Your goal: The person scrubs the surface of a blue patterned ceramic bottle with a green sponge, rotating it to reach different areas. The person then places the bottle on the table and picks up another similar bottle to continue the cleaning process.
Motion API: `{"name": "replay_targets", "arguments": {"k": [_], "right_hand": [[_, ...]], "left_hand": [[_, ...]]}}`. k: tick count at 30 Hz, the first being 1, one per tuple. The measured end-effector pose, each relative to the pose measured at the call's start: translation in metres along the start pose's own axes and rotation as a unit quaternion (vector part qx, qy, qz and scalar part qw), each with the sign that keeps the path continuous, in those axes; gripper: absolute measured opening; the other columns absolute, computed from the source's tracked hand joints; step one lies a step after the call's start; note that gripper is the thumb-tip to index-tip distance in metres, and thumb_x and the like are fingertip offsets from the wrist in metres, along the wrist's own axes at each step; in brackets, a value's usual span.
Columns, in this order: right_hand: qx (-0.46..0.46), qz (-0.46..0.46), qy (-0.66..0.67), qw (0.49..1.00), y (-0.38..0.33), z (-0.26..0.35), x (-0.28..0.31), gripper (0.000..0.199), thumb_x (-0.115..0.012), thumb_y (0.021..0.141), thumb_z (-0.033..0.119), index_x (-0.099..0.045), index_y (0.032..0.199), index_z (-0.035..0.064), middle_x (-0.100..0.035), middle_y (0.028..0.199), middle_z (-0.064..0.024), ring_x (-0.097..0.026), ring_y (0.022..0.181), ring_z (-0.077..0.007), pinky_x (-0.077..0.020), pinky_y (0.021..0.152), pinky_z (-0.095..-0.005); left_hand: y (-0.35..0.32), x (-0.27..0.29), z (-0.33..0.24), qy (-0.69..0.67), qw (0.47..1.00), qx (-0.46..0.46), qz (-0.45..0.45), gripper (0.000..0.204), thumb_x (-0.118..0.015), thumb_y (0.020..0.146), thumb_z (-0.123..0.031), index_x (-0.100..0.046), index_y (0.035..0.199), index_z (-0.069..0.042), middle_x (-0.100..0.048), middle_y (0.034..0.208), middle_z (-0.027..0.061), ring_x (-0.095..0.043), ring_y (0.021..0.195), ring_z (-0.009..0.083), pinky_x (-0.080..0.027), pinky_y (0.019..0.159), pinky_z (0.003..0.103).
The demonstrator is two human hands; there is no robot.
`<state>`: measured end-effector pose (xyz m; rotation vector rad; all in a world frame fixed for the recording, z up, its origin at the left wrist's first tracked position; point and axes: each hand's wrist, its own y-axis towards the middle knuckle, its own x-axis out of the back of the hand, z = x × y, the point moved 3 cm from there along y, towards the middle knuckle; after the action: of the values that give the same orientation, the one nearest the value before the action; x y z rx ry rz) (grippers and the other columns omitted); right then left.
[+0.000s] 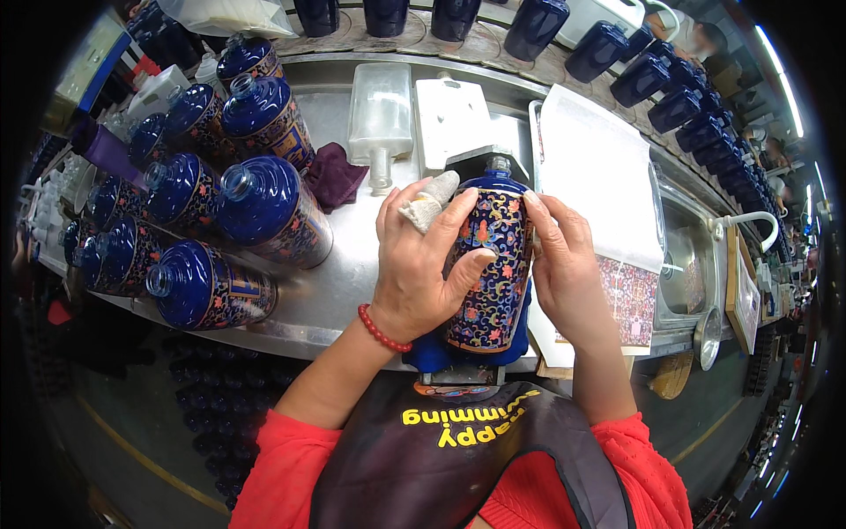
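Your dark apron (379, 467), worn over red sleeves (286, 458), sits closest to the camera, and just beyond it a blue patterned bottle (489, 282) lies on a blue pad (427, 353) at the near edge of the metal table (352, 291), its neck pointing away from you. You have your two hands apart, one on either side of that bottle and both touching it. Your left hand (427, 264) is spread, with a fingertip near the bottle's shoulder and the thumb on its flowered front; one finger wears a pale cover (430, 201), and red beads (383, 329) circle the wrist. Your right hand (564, 264) has its fingertips at the upper right edge of the pattern, though you cannot tell from here where its thumb presses. To your left stands a cluster of matching bottles (286, 212), with a maroon cloth (337, 176) next to them. Past your hands, a clear bottle (381, 106) lies with its neck toward you, beside a white container (451, 115). On your right, white paper (590, 159) partly covers a patterned sheet (626, 309), and beyond it is a sink (680, 251). Plain blue bottles (597, 51) line the far side.
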<state>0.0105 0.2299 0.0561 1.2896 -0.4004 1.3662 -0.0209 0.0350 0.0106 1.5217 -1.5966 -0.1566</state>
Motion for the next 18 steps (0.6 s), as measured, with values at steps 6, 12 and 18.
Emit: {"name": "replay_targets", "arguments": {"k": [6, 12, 18], "right_hand": [[-0.011, 0.023, -0.001, 1.000, -0.002, -0.001, 0.000, 0.073, -0.051, 0.081, -0.019, -0.051, 0.149, 0.0063, -0.052, 0.143, -0.0207, -0.052, 0.130, -0.0384, -0.0451, 0.110, -0.0440], [-0.008, 0.035, -0.019, 0.999, -0.002, -0.004, 0.002, 0.070, -0.052, 0.083, -0.017, -0.052, 0.149, 0.0060, -0.052, 0.144, -0.0209, -0.052, 0.131, -0.0385, -0.0450, 0.110, -0.0437], [-0.017, 0.005, -0.010, 1.000, 0.005, -0.004, 0.007, 0.063, -0.058, 0.084, -0.015, -0.058, 0.144, 0.0069, -0.057, 0.134, -0.0225, -0.057, 0.120, -0.0407, -0.0494, 0.102, -0.0471]], "left_hand": [[-0.004, -0.001, -0.003, 0.003, 0.999, -0.017, 0.027, 0.065, -0.060, 0.098, -0.056, -0.062, 0.141, -0.007, -0.059, 0.139, 0.0193, -0.047, 0.130, 0.0422, -0.026, 0.115, 0.061], [-0.020, 0.008, -0.008, -0.055, 0.996, 0.002, 0.067, 0.089, -0.064, 0.090, -0.066, -0.047, 0.152, -0.004, -0.051, 0.146, 0.0258, -0.041, 0.137, 0.0449, -0.023, 0.116, 0.064], [-0.070, 0.018, -0.019, -0.021, 0.987, 0.027, 0.156, 0.121, -0.078, 0.077, -0.067, -0.024, 0.161, 0.001, -0.040, 0.153, 0.0317, -0.033, 0.144, 0.0484, -0.012, 0.118, 0.070]]}}
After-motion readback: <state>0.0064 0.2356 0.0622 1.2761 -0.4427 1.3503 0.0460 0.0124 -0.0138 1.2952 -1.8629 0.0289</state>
